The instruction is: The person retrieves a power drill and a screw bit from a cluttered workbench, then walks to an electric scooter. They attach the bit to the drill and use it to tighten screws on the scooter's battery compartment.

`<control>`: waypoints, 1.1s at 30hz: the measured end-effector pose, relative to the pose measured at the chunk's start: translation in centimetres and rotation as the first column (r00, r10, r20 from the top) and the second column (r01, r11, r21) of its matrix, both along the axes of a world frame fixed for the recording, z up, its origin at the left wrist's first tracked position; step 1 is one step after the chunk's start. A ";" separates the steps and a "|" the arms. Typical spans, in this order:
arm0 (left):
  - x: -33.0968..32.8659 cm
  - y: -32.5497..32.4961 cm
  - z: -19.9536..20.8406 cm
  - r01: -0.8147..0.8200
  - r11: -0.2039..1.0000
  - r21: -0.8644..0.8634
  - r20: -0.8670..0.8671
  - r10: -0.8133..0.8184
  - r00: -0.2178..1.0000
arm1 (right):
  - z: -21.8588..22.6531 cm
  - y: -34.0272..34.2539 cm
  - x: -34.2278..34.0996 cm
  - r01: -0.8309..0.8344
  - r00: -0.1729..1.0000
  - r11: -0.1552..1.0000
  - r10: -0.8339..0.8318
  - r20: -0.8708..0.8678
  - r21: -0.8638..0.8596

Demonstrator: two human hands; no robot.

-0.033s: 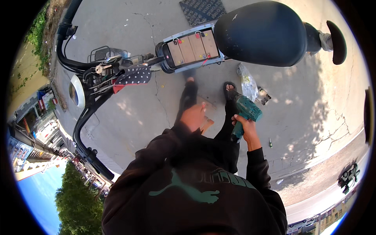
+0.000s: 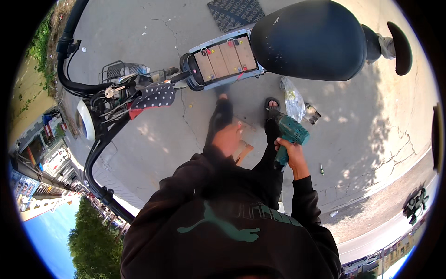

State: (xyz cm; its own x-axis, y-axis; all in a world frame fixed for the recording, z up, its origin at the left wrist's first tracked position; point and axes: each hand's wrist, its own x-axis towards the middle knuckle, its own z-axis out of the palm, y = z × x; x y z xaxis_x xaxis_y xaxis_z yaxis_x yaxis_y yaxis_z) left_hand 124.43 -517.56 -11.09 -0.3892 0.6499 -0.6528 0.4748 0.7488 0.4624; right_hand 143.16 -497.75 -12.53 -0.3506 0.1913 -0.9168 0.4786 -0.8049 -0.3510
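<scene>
My right hand (image 2: 291, 151) is wrapped round the handle of a teal cordless drill (image 2: 293, 129), whose front end points up and left past my foot. My left hand (image 2: 226, 139) is held over my left leg, its fingers curled in and slightly blurred; whether anything is in them is hidden. Beyond both hands stands an electric bike with its battery box (image 2: 223, 60) uncovered. Several tan batteries (image 2: 232, 58) sit side by side inside, with red and black terminals. Neither hand touches the bike.
The black seat (image 2: 309, 42) and handlebar (image 2: 100, 186) flank the box. A polka-dot cloth (image 2: 155, 96) hangs near the keys (image 2: 111, 91). On the concrete lie a plastic bag (image 2: 293, 100), a small box (image 2: 311, 114), a screwdriver (image 2: 322, 169) and a dark printed board (image 2: 236, 14).
The bike's front end and battery box appear slightly farther left in the view. My hands and the drill keep nearly the same pose.
</scene>
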 end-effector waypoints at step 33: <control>-0.7 0.8 -43.9 0.912 0.187 0.366 -0.734 -0.545 0.406 | -21.0 -7.7 -1.2 0.588 0.745 0.696 -0.270 -0.609 0.411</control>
